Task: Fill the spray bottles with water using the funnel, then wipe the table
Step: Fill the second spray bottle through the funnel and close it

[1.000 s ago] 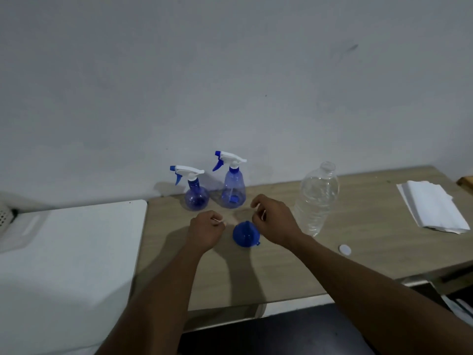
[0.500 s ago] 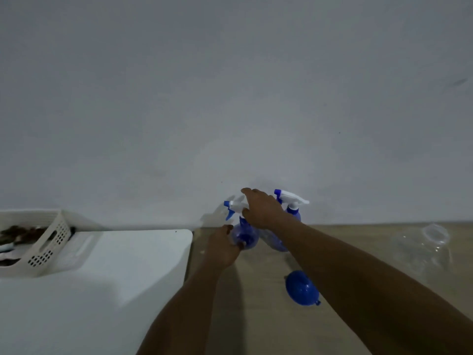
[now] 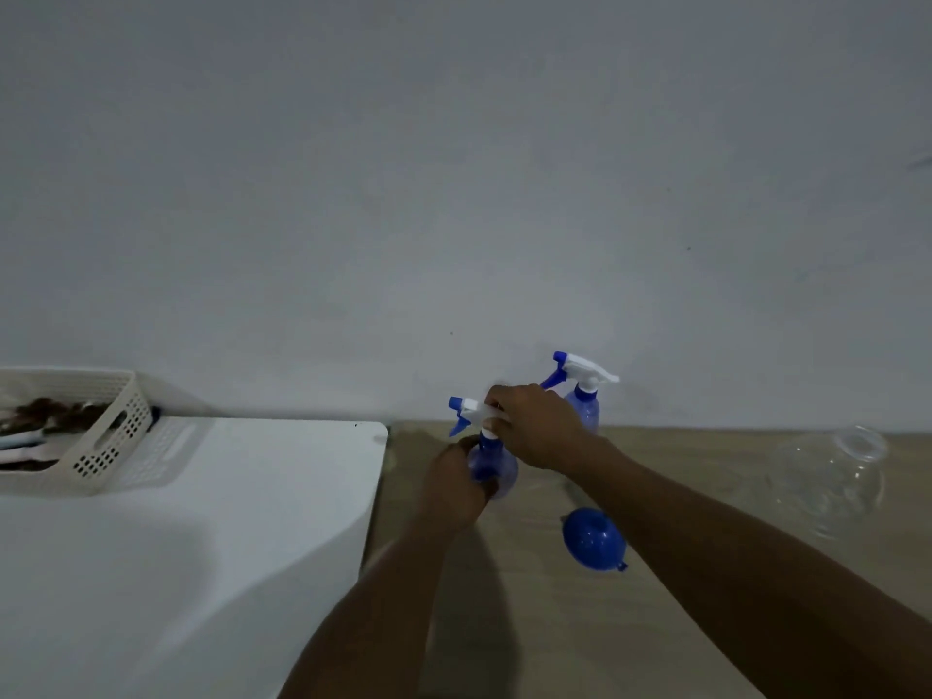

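Two blue spray bottles with white trigger heads stand by the wall on the wooden table [image 3: 529, 623]. My left hand [image 3: 454, 489] grips the round body of the nearer spray bottle [image 3: 497, 471]. My right hand [image 3: 537, 426] is closed over that bottle's white trigger head [image 3: 471, 412]. The second spray bottle [image 3: 582, 396] stands untouched just behind my right hand. A blue funnel [image 3: 592, 539] lies mouth-down on the table below my right forearm. A clear plastic water bottle [image 3: 832, 479] with no cap stands at the right.
A white surface [image 3: 176, 547] adjoins the wooden table on the left. On it, at the far left, sits a white perforated basket [image 3: 101, 446] holding dark items. A plain wall rises right behind the bottles.
Both hands left the funnel and reached to the nearer spray bottle, left on its body and right on its head. My view swung left and up; the paper towels and cap dropped out of sight.
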